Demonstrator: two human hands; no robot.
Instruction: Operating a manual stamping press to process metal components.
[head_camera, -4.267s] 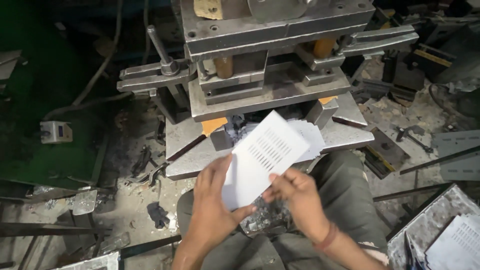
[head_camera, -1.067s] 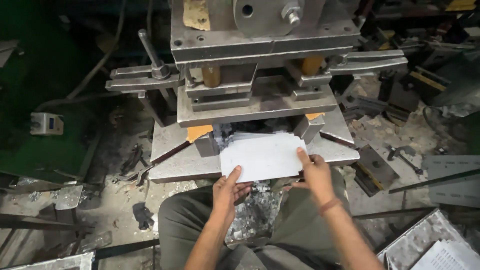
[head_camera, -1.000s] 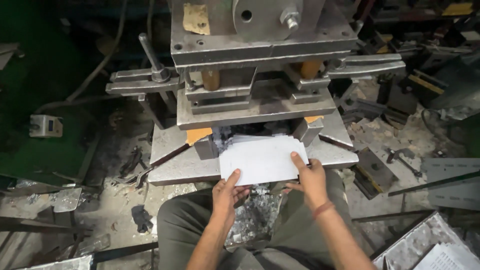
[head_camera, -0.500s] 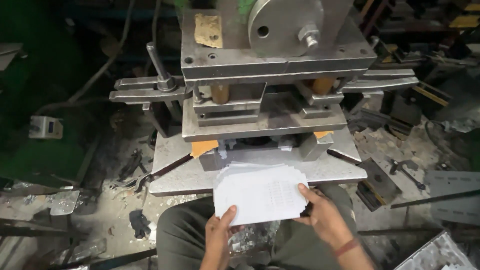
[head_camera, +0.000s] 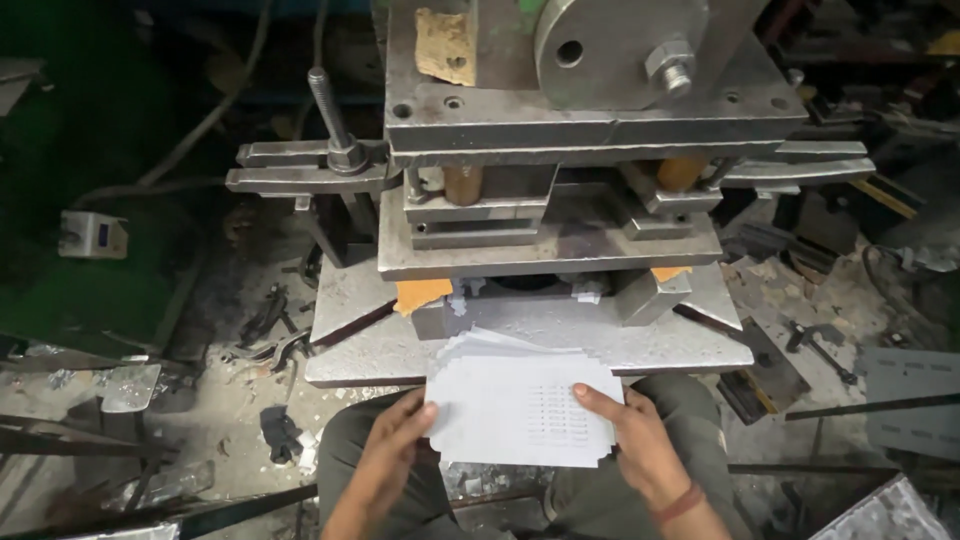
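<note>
While both hands — left hand (head_camera: 388, 455), right hand (head_camera: 638, 448) — grip the paper stack (head_camera: 520, 405), fingers curl on its edges.

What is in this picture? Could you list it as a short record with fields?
Place: cluttered workshop floor with metal scraps
Machine: grey steel press with a flat bed
Left hand: grips the left edge of a stack of white sheets
Right hand: holds the right edge, fingers on top
Sheets: at the front edge of the bed, partly over the person's lap
Sheet edges: notched, with rows of small marks
</note>
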